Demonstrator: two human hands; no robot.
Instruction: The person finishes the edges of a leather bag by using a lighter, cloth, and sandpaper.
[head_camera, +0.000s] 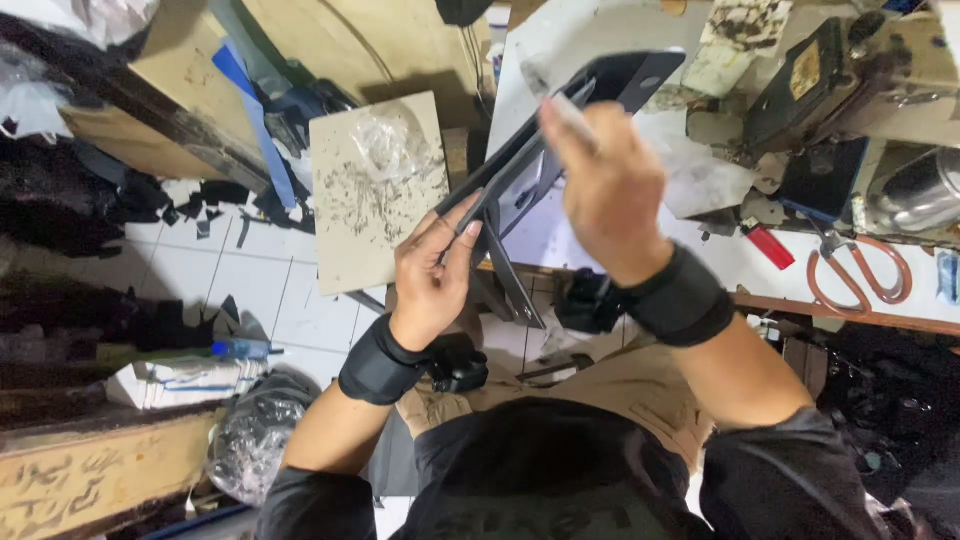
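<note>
L hand grips dark leather strap (flat piece); R hand pinches silver pen.

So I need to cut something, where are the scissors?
In the head view, the orange-handled scissors lie on the white table at far right, beyond the right hand.

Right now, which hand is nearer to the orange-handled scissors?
Right. The right hand is raised beside the dark piece, closer to the scissors on the bench; the left hand is farther away.
</note>
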